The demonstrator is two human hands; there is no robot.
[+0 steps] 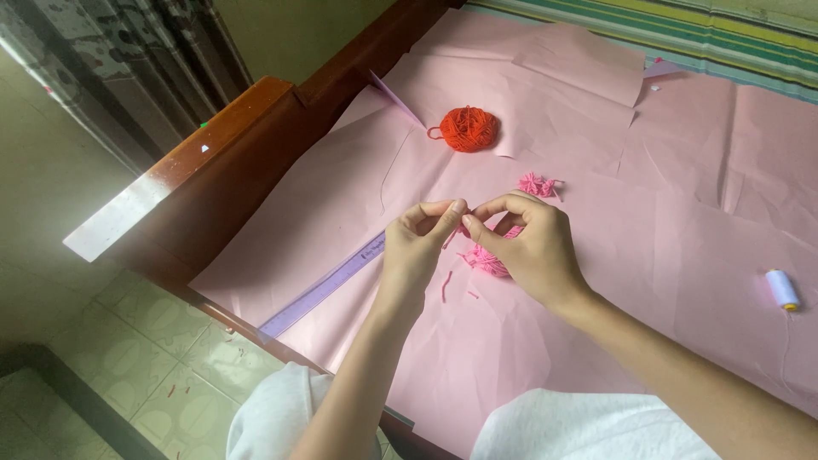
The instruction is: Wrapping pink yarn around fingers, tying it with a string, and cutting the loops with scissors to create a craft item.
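Pink paper sheets [596,255] cover the bed surface in front of you, overlapping one another, with a fold standing up at the far left edge. Dark wooden bed frame [230,145] runs along the left side of the sheets; green tiled floor [170,375] shows below it. Striped cloth [682,34] lies at the far edge beyond the paper.

Your hands meet over the middle of the paper. Your left hand [416,247] has thumb and forefinger pinched together on a short piece of pink yarn [461,228]; your right hand [532,247] pinches the same piece from the other side, fingertips of both hands nearly touching. Both hands are therefore closed in a fine pinch, not clenched into fists.

Purple ruler [328,288] lies flat on the paper, left of your left wrist, pointing toward the frame. Red yarn ball [467,129] sits farther away, well apart from the hands, a loose loop at its left. Pink yarn bundle [490,260] lies under and just behind your right hand, partly hidden. Small pink tassel [538,184] rests just beyond the hands. White thread spool [781,289] lies at the right, well apart. Short pink yarn scraps [445,285] lie below the hands.
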